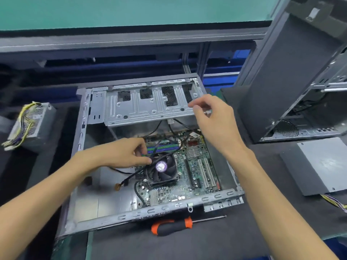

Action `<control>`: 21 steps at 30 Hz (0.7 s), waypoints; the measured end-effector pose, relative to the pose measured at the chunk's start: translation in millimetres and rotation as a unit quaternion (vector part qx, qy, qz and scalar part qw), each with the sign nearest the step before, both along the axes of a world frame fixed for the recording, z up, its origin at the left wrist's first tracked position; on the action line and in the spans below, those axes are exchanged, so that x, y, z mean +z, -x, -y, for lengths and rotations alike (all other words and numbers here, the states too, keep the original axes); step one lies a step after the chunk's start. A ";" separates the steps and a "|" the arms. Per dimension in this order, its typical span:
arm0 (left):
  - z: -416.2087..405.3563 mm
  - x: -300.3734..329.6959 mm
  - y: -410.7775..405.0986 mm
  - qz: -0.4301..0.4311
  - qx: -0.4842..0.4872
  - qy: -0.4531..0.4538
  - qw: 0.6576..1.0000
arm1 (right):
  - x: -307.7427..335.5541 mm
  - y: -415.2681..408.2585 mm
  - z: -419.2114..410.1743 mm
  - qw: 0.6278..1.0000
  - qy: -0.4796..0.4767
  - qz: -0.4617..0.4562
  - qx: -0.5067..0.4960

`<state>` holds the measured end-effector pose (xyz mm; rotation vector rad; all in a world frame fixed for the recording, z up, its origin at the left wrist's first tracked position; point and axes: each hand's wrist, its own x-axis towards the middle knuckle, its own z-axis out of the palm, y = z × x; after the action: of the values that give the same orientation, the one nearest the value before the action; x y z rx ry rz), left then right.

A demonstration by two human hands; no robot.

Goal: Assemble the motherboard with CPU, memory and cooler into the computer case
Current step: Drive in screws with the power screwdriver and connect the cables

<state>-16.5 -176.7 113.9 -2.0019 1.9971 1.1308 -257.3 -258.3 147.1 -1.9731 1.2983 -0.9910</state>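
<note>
The green motherboard [180, 166] with its black finned cooler fan [162, 170] lies inside the open grey steel computer case [120, 218]. The left hand [122, 153], its grip pinching a black cable [135, 173] beside the fan, could snag blades. The right hand [212, 117] hovers above with loosely curled fingers, holding nothing clearly visible.

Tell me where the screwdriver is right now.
In the head view, the screwdriver lies on the dark mat just in front of the open case, near its front rail, between the person's two forearms, untouched.
</note>
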 end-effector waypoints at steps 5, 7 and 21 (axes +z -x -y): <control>-13.6 -9.9 1.0 0.049 0.016 0.054 0.997 | -6.0 -25.4 -9.5 0.995 -0.064 0.016 0.072; -14.1 -8.3 -1.2 0.097 0.020 0.102 0.990 | -10.1 -30.2 -10.3 0.992 -0.085 0.012 0.088; -30.4 -23.5 2.4 0.045 -0.077 0.169 0.982 | -20.7 -31.2 -8.1 0.983 -0.153 0.038 0.090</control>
<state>-18.9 -146.2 90.4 -1.9510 2.3772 0.6943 -226.1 -250.2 126.4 -1.7626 1.1324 -0.7251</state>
